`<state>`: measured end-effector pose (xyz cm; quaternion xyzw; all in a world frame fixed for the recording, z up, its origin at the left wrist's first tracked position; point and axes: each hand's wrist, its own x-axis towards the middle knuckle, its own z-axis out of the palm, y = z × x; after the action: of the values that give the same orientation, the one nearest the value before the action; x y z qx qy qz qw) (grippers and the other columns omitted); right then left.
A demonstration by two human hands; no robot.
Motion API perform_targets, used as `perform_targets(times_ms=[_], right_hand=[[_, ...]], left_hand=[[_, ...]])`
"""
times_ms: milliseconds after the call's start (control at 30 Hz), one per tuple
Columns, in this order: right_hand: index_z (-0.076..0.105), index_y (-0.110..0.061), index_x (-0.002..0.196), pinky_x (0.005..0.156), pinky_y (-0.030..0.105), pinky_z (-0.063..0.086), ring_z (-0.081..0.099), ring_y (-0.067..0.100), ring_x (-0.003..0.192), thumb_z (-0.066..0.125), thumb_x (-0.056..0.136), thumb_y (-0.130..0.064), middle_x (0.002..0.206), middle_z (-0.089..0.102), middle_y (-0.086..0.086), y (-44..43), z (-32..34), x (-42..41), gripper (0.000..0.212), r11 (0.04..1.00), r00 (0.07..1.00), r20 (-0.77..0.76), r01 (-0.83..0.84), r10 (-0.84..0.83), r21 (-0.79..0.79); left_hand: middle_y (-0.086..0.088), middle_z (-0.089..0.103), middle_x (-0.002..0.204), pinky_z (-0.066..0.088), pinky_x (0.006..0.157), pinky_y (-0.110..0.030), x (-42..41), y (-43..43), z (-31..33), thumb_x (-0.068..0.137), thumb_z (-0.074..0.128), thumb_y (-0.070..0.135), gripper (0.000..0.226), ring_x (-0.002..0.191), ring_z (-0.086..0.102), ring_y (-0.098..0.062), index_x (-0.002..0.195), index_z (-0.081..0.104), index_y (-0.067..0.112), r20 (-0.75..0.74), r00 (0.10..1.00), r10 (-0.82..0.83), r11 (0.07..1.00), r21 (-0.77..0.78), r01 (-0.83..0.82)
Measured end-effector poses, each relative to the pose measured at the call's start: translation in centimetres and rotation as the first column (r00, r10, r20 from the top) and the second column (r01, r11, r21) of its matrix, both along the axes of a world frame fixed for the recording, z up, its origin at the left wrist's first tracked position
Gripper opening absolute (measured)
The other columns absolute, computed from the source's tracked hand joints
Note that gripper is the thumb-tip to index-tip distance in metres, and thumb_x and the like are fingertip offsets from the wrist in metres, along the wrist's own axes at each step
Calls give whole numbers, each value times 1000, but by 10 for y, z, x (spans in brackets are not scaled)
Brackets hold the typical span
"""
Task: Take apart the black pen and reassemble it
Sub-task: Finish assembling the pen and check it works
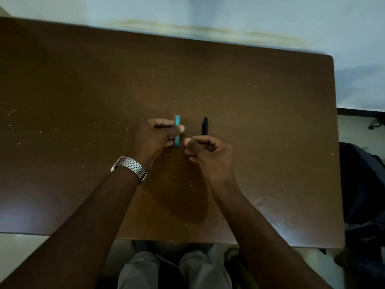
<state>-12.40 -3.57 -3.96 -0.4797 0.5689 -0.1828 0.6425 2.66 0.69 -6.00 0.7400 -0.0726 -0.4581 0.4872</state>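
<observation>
A short black pen piece [205,126] points away from me at the middle of the brown table [83,90]. Its near end goes under the curled fingers of my right hand [210,155], which seems to pinch it. Just to its left is a thin teal piece [177,122], upright in the view. My left hand [156,138] grips that piece, with the thumb pressed across its middle. The two hands are close together but do not touch. Whether other pen parts lie inside the hands is hidden.
A metal watch [131,167] is on my left wrist. The table's right edge [337,142] borders a dark bag or cloth [364,195]. A pale wall [208,13] runs behind the table's far edge. My knees [177,272] show below the near edge.
</observation>
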Motion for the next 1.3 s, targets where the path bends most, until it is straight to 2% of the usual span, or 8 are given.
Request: perform_targets(times_ms=[233, 333, 433, 700, 933, 1100, 1200, 1300], right_hand=[[78, -20, 95, 68, 19, 56, 69, 2, 75, 77, 92, -24, 83, 74, -12, -28, -24, -32, 4, 913, 949, -307, -187, 72, -363], [76, -21, 89, 60, 17, 50, 65, -1, 68, 78, 90, -31, 76, 69, -14, -42, -32, -28, 10, 889, 902, -415, -280, 116, -361], [74, -20, 82, 53, 24, 52, 66, 6, 61, 82, 85, -39, 71, 71, -8, -54, -35, -17, 21, 881, 865, -477, -339, 155, -329], [78, -4, 76, 55, 37, 62, 76, 25, 63, 87, 81, -29, 69, 77, 12, -78, -29, 3, 28, 884, 765, -581, -440, 279, -155], [73, -8, 71, 53, 33, 65, 74, 18, 57, 89, 80, -18, 68, 76, 9, -80, -12, -8, 21, 980, 929, -314, -193, 197, 44], [75, -9, 78, 55, 21, 58, 69, 9, 55, 86, 82, -18, 63, 73, -1, -79, 17, -28, 15, 979, 982, -91, -176, 167, -100], [75, -15, 91, 68, 25, 61, 73, 13, 77, 75, 94, -23, 84, 77, -1, -76, 35, -34, 8, 988, 981, 128, -139, 147, -74], [74, -17, 113, 80, 32, 63, 77, 17, 105, 48, 108, -43, 104, 81, 3, -77, 52, -34, 37, 989, 936, 329, -144, 125, 35]], left_hand=[[-7, 75, 95, 64, 81, -33, 10, 2, -19, 80, 86, 9, 27, 89, 76, -20, 105, 75, 10, 107, 987, -117, 991, 77, 109], [2, 74, 81, 63, 67, -24, 11, 2, -22, 76, 91, 15, 21, 77, 75, -13, 89, 76, 22, 223, 962, -159, 985, 98, 140], [-1, 75, 84, 63, 75, -33, 12, 4, -28, 76, 90, 16, 21, 83, 76, -19, 83, 73, 26, 209, 968, -136, 987, 114, 114], [13, 67, 89, 49, 68, -15, -7, 12, -15, 80, 87, 35, 30, 80, 63, 0, 102, 71, 22, 401, 896, -189, 980, 129, 149], [21, 74, 93, 47, 68, 2, -57, 11, 4, 82, 84, 40, 38, 85, 64, 21, 118, 74, 33, 214, 930, -298, 954, 37, 297], [15, 81, 102, 62, 91, -30, -67, -2, 13, 81, 86, 33, 32, 98, 75, 0, 113, 77, 31, -51, 962, -267, 960, -101, 261], [13, 82, 102, 63, 87, -28, -65, -8, 28, 83, 85, 26, 23, 99, 76, -5, 106, 79, 30, -111, 953, -284, 945, -201, 258], [6, 82, 107, 59, 80, -18, -64, -16, 44, 89, 79, 17, 24, 103, 76, -7, 113, 80, 21, -78, 919, -386, 888, -303, 347]])
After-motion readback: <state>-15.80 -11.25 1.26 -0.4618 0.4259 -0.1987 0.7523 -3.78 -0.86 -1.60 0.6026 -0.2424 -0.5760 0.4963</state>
